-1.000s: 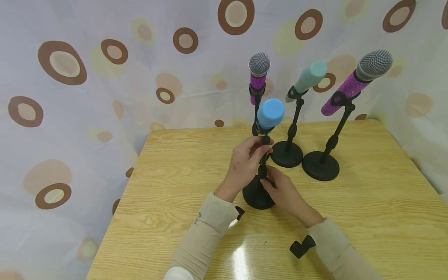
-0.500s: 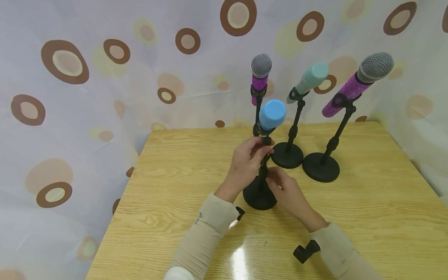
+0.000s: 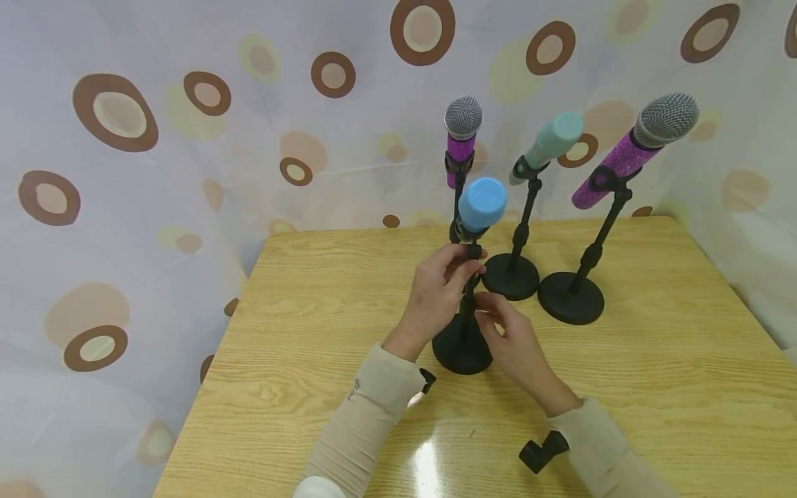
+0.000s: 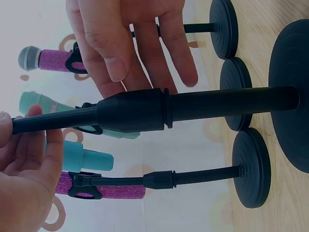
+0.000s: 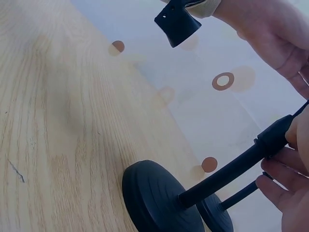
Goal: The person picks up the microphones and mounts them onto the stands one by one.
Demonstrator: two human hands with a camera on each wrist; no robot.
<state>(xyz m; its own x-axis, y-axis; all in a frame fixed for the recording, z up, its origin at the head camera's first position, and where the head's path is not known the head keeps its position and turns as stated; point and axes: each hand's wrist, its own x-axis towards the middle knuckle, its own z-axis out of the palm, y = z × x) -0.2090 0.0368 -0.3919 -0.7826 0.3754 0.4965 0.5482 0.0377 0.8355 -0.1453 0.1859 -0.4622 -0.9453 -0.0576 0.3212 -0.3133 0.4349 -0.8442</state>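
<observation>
A black desk microphone stand (image 3: 462, 349) carries a blue-headed microphone (image 3: 483, 204) in its clip. My left hand (image 3: 436, 294) pinches the thin upper pole (image 4: 72, 118) just below the clip, with thumb in front and fingers behind. Lower down, my right hand (image 3: 513, 342) is at the collar (image 4: 133, 110) where the pole thickens. Its fingers extend loosely beside the collar in the left wrist view, fingertips right at its edge. The stand's round base (image 5: 159, 200) sits flat on the wooden table (image 3: 311, 311).
Behind stand a purple microphone (image 3: 461, 145), a mint-green microphone (image 3: 554, 138) and a larger-looking purple microphone (image 3: 623, 155) at the right, each on a black stand. A patterned cloth (image 3: 218, 159) hangs behind the table. Black camera mounts (image 3: 544, 451) stick out from both sleeves.
My right hand has drawn back slightly right from the lower pole, and its fingers have loosened. My left hand keeps its pinch on the upper pole.
</observation>
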